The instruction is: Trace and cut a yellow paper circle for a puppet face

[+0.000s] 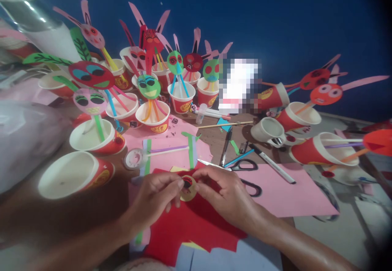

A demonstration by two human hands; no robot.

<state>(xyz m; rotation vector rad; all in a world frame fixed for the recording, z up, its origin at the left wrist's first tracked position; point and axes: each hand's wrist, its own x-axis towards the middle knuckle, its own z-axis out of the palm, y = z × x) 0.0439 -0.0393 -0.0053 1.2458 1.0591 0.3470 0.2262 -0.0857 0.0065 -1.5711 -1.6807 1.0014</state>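
Note:
A small round yellow paper piece (189, 194) with red and black shapes on it is held between my two hands, above a red paper sheet (196, 226). My left hand (161, 189) pinches its left edge between thumb and fingers. On the opposite side, my right hand (219, 187) grips the right edge with thumb and forefinger. Scissors (245, 165) with black handles lie just beyond my right hand, partly hidden by it. Pink paper (290, 205) is under them on the right.
Red and white paper cups (153, 116) holding straws and paper faces stand behind and to the left. An empty cup (70, 177) is at the left. A mug (268, 130), a marker (272, 164) and tipped cups (324, 152) lie to the right.

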